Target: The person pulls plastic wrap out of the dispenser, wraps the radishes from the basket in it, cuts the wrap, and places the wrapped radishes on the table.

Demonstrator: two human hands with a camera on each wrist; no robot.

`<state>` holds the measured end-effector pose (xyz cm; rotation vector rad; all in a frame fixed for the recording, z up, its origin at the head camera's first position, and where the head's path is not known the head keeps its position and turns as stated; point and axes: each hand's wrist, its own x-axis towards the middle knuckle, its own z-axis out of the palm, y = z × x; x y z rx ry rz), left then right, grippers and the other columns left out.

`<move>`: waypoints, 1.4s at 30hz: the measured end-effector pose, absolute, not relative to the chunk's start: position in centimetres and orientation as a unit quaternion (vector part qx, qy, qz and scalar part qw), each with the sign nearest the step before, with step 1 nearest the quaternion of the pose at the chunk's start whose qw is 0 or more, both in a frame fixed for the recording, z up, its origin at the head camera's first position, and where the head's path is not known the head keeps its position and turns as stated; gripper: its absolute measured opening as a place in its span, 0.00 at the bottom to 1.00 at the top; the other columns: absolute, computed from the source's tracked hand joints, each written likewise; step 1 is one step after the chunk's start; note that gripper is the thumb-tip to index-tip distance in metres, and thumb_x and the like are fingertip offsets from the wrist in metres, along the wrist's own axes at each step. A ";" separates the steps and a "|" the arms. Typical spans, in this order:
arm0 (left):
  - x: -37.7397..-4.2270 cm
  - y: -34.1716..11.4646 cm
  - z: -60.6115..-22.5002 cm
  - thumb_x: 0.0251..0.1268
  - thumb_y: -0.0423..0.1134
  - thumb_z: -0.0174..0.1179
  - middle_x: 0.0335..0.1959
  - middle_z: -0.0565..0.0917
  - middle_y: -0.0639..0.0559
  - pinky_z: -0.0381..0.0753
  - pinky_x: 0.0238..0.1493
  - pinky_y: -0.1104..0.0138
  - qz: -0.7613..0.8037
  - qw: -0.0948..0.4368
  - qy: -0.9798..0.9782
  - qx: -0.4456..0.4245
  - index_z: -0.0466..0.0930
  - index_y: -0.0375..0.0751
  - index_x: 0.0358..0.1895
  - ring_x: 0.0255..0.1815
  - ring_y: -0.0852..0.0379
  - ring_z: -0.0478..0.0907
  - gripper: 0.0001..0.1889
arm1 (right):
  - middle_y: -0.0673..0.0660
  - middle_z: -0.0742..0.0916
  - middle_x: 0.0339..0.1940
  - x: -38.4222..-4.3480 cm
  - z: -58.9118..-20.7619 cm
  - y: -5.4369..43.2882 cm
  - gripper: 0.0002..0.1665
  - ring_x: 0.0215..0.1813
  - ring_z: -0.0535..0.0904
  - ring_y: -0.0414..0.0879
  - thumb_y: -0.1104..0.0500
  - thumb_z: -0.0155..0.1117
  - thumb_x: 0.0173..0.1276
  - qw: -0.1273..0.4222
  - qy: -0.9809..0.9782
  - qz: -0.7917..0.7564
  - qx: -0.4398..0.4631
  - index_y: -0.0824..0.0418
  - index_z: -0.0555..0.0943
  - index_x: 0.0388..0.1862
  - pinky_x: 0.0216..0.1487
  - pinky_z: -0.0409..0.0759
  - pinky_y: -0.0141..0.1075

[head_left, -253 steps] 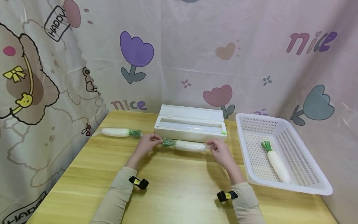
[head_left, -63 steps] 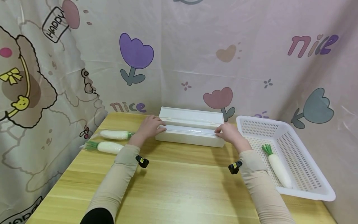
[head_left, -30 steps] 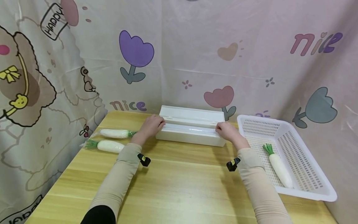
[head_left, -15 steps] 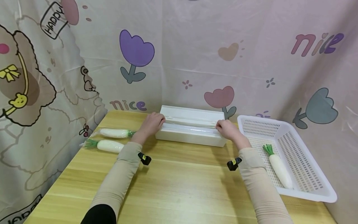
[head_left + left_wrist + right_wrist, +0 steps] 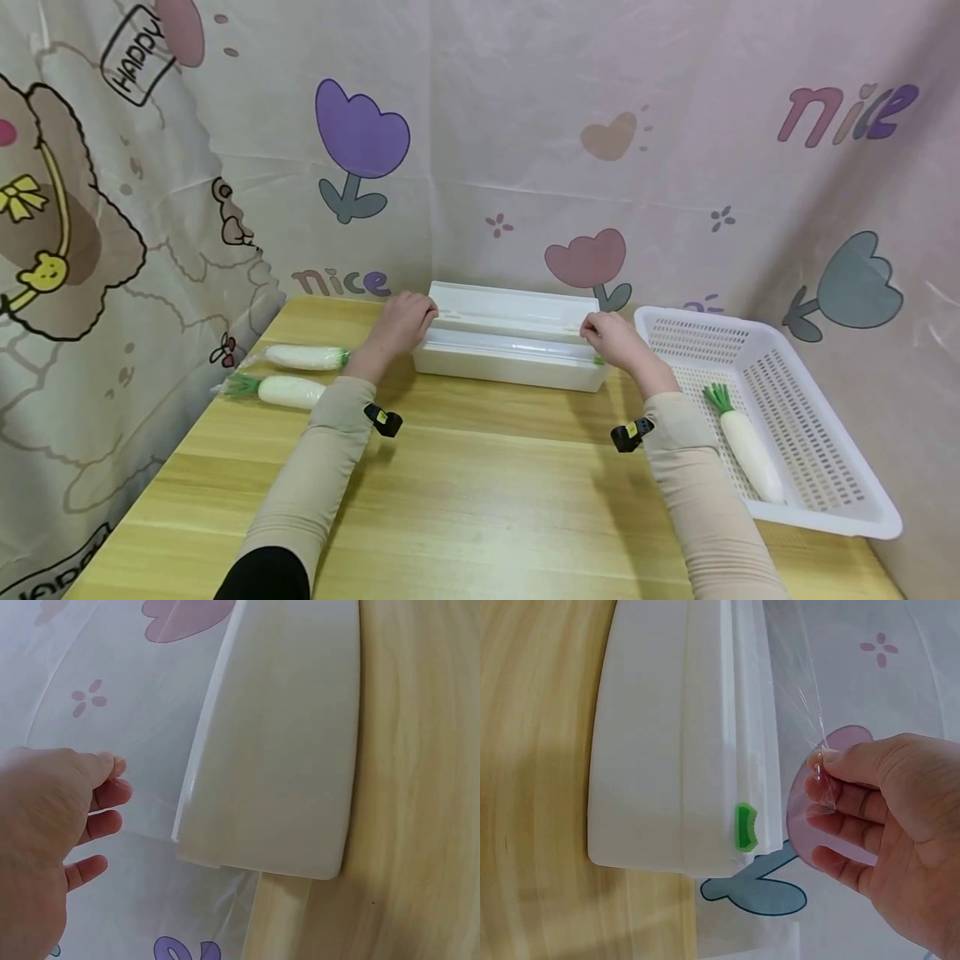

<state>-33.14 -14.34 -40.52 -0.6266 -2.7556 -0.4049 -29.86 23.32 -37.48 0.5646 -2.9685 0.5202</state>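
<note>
A white cling film dispenser stands at the back of the table, its lid raised. Thumb and fingertips of my right hand pinch the corner of clear cling film, which stretches up from the box in the right wrist view. At the dispenser's other end, my left hand pinches with thumb and forefinger, the other fingers loosely bent; the film there is barely visible. Both hands are above the box, apart from it. A green slide cutter sits at the box's right end.
Two film-wrapped white radishes lie on the table left of the dispenser, the nearer one partly behind the left forearm. To the right, a white perforated basket holds one bare radish. A printed curtain hangs behind.
Earlier both hands held a wrapped radish before the dispenser; it now lies at left beside the other. The hands went to the box's film and have just lifted its edge up and back.
</note>
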 end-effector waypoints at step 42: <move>-32.8 -14.1 -35.0 0.76 0.41 0.48 0.46 0.84 0.44 0.74 0.55 0.47 -0.094 0.289 -0.924 -0.233 0.78 0.39 0.44 0.53 0.43 0.76 0.11 | 0.63 0.83 0.41 -28.9 -33.2 22.9 0.11 0.47 0.75 0.61 0.62 0.49 0.76 0.189 -0.961 0.098 0.178 0.66 0.78 0.43 0.52 0.73 0.56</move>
